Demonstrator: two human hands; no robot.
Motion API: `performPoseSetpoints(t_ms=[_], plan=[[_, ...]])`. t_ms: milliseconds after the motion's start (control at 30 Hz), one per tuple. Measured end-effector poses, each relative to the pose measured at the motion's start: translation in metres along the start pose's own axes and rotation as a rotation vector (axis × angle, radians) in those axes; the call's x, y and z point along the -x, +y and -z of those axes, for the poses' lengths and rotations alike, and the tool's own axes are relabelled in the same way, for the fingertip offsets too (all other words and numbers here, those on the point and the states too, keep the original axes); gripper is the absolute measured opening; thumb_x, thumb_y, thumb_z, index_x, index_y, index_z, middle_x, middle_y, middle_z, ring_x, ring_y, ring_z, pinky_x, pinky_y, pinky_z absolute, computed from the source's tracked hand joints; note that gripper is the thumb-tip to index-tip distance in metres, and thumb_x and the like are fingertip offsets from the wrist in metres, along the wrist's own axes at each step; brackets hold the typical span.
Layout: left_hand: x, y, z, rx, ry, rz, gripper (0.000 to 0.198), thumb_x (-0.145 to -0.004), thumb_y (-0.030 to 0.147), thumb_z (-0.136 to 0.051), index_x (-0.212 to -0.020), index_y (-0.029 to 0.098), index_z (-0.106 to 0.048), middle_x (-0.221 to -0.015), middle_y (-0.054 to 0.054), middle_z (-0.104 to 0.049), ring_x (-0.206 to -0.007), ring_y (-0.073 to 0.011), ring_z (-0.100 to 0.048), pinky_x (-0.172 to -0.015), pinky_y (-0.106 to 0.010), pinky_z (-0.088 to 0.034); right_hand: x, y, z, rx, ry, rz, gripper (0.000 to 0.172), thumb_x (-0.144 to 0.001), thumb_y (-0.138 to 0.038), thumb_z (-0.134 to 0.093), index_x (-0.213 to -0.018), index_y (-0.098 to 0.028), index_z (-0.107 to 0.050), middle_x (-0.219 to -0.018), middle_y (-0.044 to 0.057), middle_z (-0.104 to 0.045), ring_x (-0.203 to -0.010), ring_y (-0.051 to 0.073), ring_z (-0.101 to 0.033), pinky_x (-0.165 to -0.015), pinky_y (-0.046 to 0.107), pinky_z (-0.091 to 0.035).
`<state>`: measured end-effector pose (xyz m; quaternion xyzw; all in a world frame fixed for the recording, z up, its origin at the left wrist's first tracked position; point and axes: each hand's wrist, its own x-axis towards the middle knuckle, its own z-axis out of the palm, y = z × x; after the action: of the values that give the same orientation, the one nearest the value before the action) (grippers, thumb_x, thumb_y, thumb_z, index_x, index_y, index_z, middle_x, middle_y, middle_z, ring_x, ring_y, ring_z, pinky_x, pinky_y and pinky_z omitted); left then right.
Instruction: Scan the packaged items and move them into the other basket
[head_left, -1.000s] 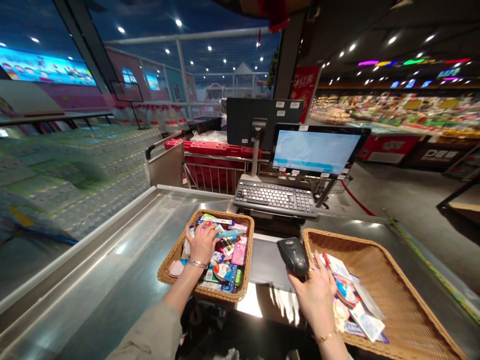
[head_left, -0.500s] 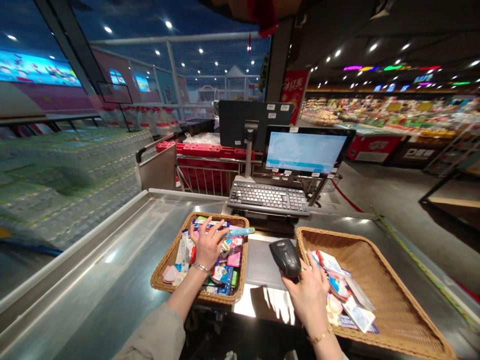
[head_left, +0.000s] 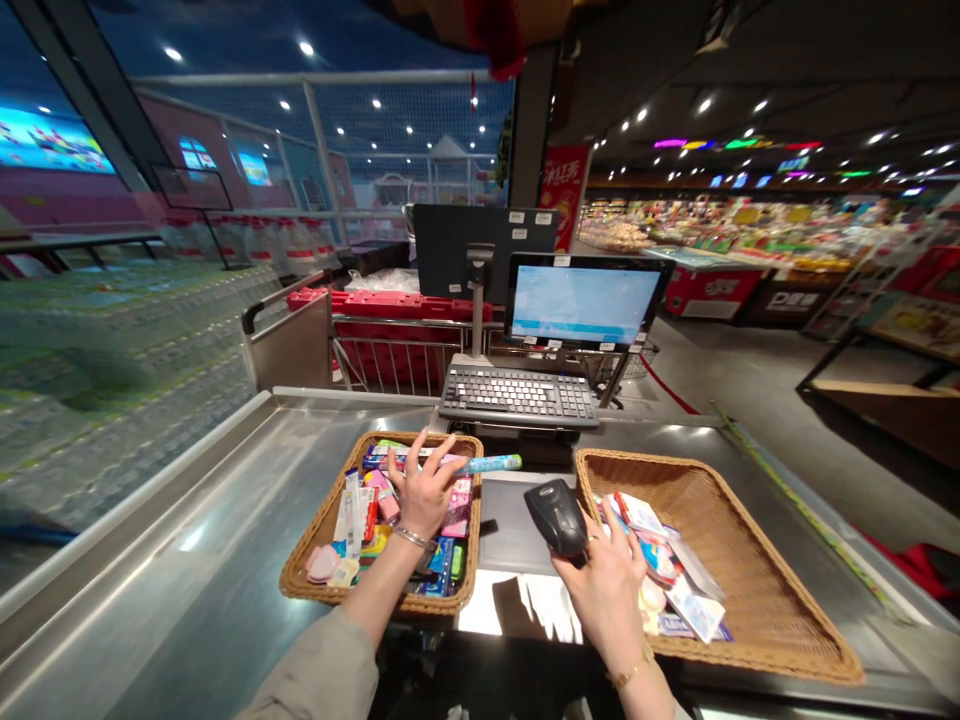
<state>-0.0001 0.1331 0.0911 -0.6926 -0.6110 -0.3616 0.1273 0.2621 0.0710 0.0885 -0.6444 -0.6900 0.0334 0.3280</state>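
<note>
Blue tube (head_left: 493, 464) pinched in the left hand (head_left: 425, 490), its tip pointing right, above a wicker basket (head_left: 301, 545) packed with small goods (head_left: 347, 515); the right hand (head_left: 606, 580) grips a black scanner (head_left: 556, 517) beside a second basket (head_left: 757, 580), with a keyboard (head_left: 525, 396) beyond

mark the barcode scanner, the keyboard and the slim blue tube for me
Barcode scanner (head_left: 556, 516), head view: on its black casing.
Keyboard (head_left: 519, 397), head view: on its middle keys.
Slim blue tube (head_left: 490, 464), head view: middle of its exposed length.
</note>
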Motion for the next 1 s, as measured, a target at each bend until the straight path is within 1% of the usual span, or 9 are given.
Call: performPoseSetpoints(t_ms=[167, 333, 500, 600, 800, 1000], plan=[[0.0, 0.003, -0.004, 0.009, -0.004, -0.018, 0.027, -0.086, 0.024, -0.055, -0.101, 0.038, -0.072, -0.132, 0.003, -0.062, -0.143, -0.033, -0.027, -0.112, -0.067, 0.002, 0.002, 0.001, 0.001, 0.032, 0.006, 0.014, 0.026, -0.075, -0.031, -0.058, -0.098, -0.025, -0.069, -0.127, 0.007, -0.063, -0.137, 0.032, -0.035, -0.107, 0.058, -0.024], [0.001, 0.004, -0.008, -0.004, 0.005, -0.041, 0.025, -0.086, 0.026, -0.057, -0.101, 0.039, -0.071, -0.133, 0.005, -0.061, -0.143, -0.0336, -0.028, -0.112, -0.067, 0.002, 0.004, 0.005, 0.001, 0.04, -0.01, 0.019, 0.022, -0.075, -0.029, -0.059, -0.094, -0.027, -0.069, -0.126, 0.003, -0.064, -0.138, 0.032, -0.035, -0.108, 0.06, -0.022], [0.0, 0.006, -0.01, 0.003, 0.001, -0.047, 0.028, -0.084, 0.022, -0.058, -0.102, 0.038, -0.071, -0.132, 0.004, -0.062, -0.142, -0.0345, -0.029, -0.112, -0.067, 0.002, 0.004, 0.006, 0.001, 0.04, -0.009, 0.018, 0.02, -0.075, -0.03, -0.06, -0.092, -0.026, -0.07, -0.126, 0.003, -0.064, -0.138, 0.033, -0.034, -0.108, 0.06, -0.021], [-0.001, 0.007, -0.01, -0.002, 0.03, -0.069, 0.026, -0.084, 0.022, -0.059, -0.101, 0.038, -0.072, -0.13, 0.003, -0.063, -0.141, -0.0347, -0.031, -0.112, -0.067, 0.002, 0.004, 0.005, 0.002, 0.036, -0.006, 0.018, 0.02, -0.075, -0.028, -0.06, -0.092, -0.026, -0.07, -0.126, 0.004, -0.064, -0.138, 0.033, -0.034, -0.108, 0.06, -0.021], [-0.003, 0.012, -0.01, -0.014, 0.155, -0.119, 0.022, -0.082, 0.022, -0.063, -0.097, 0.036, -0.072, -0.125, 0.004, -0.067, -0.137, -0.0319, -0.037, -0.114, -0.064, -0.001, 0.004, 0.003, 0.004, 0.033, 0.0, 0.011, 0.024, -0.075, -0.026, -0.06, -0.097, -0.025, -0.069, -0.126, 0.005, -0.064, -0.138, 0.033, -0.035, -0.108, 0.06, -0.022], [-0.006, 0.016, -0.012, -0.01, 0.178, -0.139, 0.022, -0.082, 0.022, -0.062, -0.095, 0.036, -0.073, -0.122, 0.004, -0.069, -0.134, -0.0305, -0.043, -0.115, -0.062, -0.002, 0.004, 0.004, 0.006, 0.003, -0.038, -0.008, 0.018, -0.076, -0.026, -0.058, -0.09, -0.026, -0.07, -0.125, 0.003, -0.065, -0.139, 0.033, -0.032, -0.109, 0.06, -0.017]])
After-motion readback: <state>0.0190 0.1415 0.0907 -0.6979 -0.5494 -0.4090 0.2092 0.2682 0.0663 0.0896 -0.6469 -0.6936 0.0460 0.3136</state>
